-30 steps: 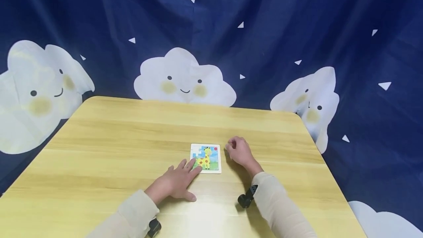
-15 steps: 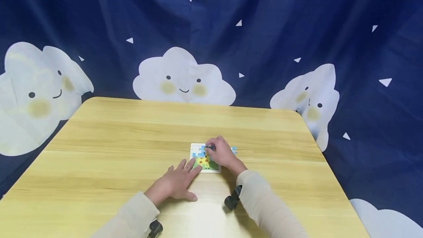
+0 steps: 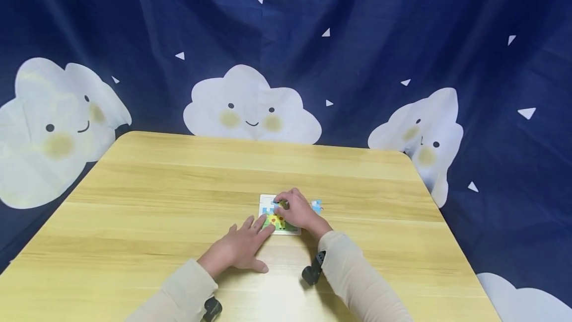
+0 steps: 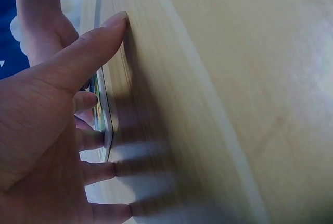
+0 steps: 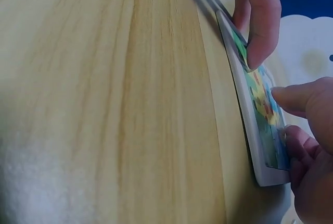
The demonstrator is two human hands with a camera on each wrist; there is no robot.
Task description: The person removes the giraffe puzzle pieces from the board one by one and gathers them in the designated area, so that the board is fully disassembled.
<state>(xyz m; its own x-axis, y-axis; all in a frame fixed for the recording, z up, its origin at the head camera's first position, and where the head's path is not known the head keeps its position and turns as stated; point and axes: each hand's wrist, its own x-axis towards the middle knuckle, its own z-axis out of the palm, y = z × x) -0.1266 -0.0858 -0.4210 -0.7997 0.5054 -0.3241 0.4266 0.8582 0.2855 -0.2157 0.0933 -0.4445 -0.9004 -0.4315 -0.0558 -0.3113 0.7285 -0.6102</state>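
A small jigsaw puzzle with a giraffe picture lies in its white-rimmed tray [image 3: 261, 204] at the middle of the table. My left hand [image 3: 241, 246] rests flat with fingers spread, two fingertips on the tray's near left corner. My right hand [image 3: 300, 211] reaches over the tray's upper part, and its thumb and forefinger pinch a small blue puzzle piece [image 3: 275, 206] near the bare white spot at the upper left. Low over the picture, the right thumb and finger [image 5: 297, 99] show in the right wrist view. The right hand hides much of the giraffe.
Loose blue puzzle material [image 3: 317, 205] lies on the wooden table [image 3: 178, 183] just right of the tray, partly behind the right hand. A dark blue curtain [image 3: 357, 9] with smiling clouds hangs behind the table's far edge.
My right hand has moved left from beside the tray to over its upper part, uncovering blue puzzle material on the right. Lately its fingertips have shifted slightly left. The left hand has stayed put.
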